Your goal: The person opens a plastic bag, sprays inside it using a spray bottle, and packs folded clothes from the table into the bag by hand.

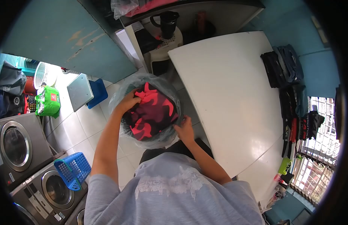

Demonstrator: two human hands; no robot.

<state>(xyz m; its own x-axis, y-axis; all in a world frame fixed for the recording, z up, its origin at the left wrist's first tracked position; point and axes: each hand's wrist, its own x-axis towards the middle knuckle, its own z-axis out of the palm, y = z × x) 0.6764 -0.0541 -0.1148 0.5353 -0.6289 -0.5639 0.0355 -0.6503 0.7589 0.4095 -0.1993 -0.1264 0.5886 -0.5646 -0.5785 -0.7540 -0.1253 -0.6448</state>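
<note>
A large clear plastic bag [145,78] stands open on the floor in front of me. Inside it lies a folded red, pink and dark maroon camouflage-patterned cloth [153,108], filling the mouth. My left hand [129,102] is at the cloth's left upper edge, its fingers bent and closed on it; some fingertips are hidden. On the right side of the bag, my right hand [185,130] is closed, with thumb and fingers pinching the plastic rim. What lies beneath the cloth cannot be seen.
A white table [234,97] rises close on the right, with folded dark jeans [282,65] along its far edge. Front-loading washers [16,146] line the left, with a blue basket [73,170] on top. A step stool [81,92] and green bag [48,101] stand on the tiles.
</note>
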